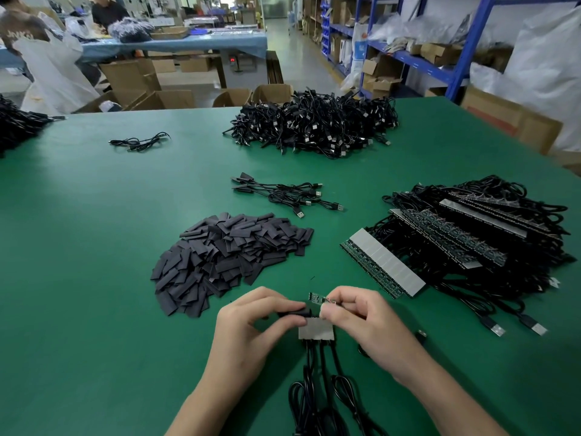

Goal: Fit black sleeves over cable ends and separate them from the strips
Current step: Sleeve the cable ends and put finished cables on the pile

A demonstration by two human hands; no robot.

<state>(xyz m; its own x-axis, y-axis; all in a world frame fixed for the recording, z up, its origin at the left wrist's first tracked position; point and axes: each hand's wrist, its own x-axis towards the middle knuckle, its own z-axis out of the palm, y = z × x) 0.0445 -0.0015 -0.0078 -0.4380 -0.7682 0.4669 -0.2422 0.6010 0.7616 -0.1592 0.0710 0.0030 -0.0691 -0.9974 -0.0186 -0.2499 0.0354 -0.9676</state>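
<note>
My left hand [251, 322] pinches a black sleeve [295, 309] near the table's front edge. Right beside it, my right hand [361, 319] pinches a small green circuit board [317, 298] at a cable end. Under both hands lies a short grey strip piece [316, 330] with three black cables [317, 388] running toward me. The sleeve's end meets the board, and fingers hide how far it is on. A heap of loose black sleeves [226, 256] lies to the left of my hands.
A stack of strips with cables [465, 240] sits at the right, one strip [383, 262] in front of it. A few sleeved cables [283, 193] lie mid-table. A big cable pile [314, 124] is at the back. The green table [94, 247] holds another cable [138, 142].
</note>
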